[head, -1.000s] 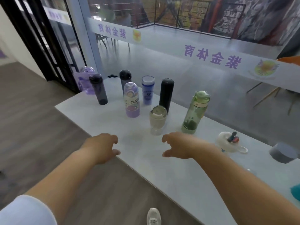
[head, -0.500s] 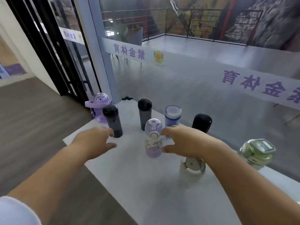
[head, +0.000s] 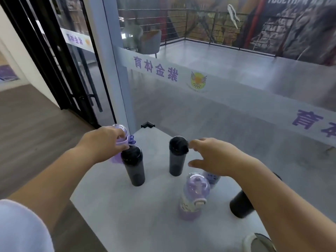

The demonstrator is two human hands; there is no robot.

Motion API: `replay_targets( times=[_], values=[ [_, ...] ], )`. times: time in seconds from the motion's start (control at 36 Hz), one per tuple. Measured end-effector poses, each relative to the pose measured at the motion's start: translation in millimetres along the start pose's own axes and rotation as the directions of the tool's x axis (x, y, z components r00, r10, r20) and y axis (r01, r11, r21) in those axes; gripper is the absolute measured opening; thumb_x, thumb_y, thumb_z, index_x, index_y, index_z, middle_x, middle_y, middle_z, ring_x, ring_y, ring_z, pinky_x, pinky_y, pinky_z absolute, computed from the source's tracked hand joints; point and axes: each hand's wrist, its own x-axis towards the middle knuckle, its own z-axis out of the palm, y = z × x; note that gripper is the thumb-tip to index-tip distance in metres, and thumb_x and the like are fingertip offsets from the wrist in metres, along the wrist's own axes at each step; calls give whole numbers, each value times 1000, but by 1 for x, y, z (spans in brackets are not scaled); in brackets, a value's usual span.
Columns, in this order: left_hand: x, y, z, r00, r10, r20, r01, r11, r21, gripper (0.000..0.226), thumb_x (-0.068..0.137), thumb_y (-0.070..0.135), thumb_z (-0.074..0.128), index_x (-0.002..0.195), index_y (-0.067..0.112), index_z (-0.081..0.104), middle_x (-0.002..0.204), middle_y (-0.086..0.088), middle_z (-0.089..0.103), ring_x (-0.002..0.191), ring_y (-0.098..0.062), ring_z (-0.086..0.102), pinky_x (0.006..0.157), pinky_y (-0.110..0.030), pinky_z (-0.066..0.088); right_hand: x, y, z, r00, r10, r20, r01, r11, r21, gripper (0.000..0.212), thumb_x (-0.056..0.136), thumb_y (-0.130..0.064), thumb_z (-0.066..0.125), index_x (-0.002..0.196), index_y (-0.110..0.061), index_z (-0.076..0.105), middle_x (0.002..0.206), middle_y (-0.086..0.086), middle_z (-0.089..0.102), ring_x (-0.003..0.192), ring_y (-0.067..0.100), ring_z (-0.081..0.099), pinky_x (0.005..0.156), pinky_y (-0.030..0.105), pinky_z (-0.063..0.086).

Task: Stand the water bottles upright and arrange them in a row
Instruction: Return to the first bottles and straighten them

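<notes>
Left hand (head: 106, 141): fingers and thumb are curled round the lid of the purple bottle (head: 121, 138), grasping it from above.
Purple bottle: it is at the far left corner of the table (head: 127, 215). Its long axis is roughly vertical with the lid up. The lower body is mostly hidden by the hand and the bottle in front.
Right hand (head: 214, 157): released, with the fingers spread in a loose curve and holding nothing. The forefinger tip is right at the cap of the grey bottle (head: 177, 160); whether they touch cannot be told.
Grey bottle: upright with the cap up, at the far end of the table.
Dark bottle (head: 134, 168): upright with the cap up, just in front of the purple bottle and left of the grey one, apart from it.
Dome-lid bottle (head: 193, 197): upright with its clear lid up, on the near side of the right hand.
Blue-patterned bottle (head: 211, 179): just behind the dome-lid bottle, with its top hidden by the right hand.
Black bottle (head: 240, 206): right of the dome-lid bottle, its upper part covered by the right forearm.
In the way: the dark bottle crowds the purple bottle's near side.
Round grey-rimmed top (head: 258, 241): at the bottom right, cut off by the frame edge.
Around: a glass wall (head: 218, 110) with purple lettering, a black door frame (head: 54, 70) and a wooden floor (head: 27, 133).
</notes>
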Motion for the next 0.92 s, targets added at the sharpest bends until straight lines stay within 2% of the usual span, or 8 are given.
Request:
replay_targets(
  times=[0.08,0.22,0.33,0.44,0.61,0.81,0.92],
  values=[
    [29,-20,10,1000,12,-26,-13,998,-57,33,84,45,60,113,29,60,107,5,58,87,-16,49,73,-27,40,24,-5,4,997,70,-23,-70,998,-4,42,88,-44,56,122,-22,47,115,-1,57,97,25,56,73,33,46],
    [77,-55,28,996,75,44,-66,983,-170,42,79,44,66,117,28,57,121,3,57,106,-20,56,82,-32,46,60,-17,17,974,222,-36,-221,974,48,39,88,-43,55,120,-22,47,116,-3,55,101,23,55,73,32,44],
    [109,-75,42,981,144,132,-120,978,-169,56,75,44,69,125,28,51,129,-2,49,113,-26,52,90,-38,47,86,-26,30,947,319,-23,-317,946,73,48,86,-42,58,127,-22,43,126,0,50,111,25,51,82,37,47],
    [130,-90,54,963,197,185,-175,976,-126,65,75,47,70,133,32,44,138,-2,42,121,-28,45,95,-40,46,104,-35,45,916,400,-7,-395,908,141,66,83,-43,61,140,-26,31,142,-1,34,127,25,37,94,42,45],
    [147,-105,65,932,266,248,-247,963,-104,67,74,47,69,134,35,42,135,0,42,119,-29,44,92,-36,45,120,-42,62,883,467,50,-469,868,161,80,85,-44,62,148,-30,14,153,4,13,135,33,26,102,43,39],
    [164,-110,74,907,295,301,-259,953,-155,78,69,39,74,138,37,37,135,-2,42,115,-26,48,89,-35,48,135,-42,70,848,526,71,-530,835,149,76,87,-44,58,148,-32,15,145,7,30,126,32,35,100,42,42],
    [174,-110,76,893,337,297,-301,940,-163,76,67,37,73,135,38,39,128,-1,48,109,-26,51,87,-37,50,141,-41,69,842,537,53,-538,827,160,67,86,-41,60,144,-30,27,137,8,39,120,32,38,95,40,42]
  ],
)
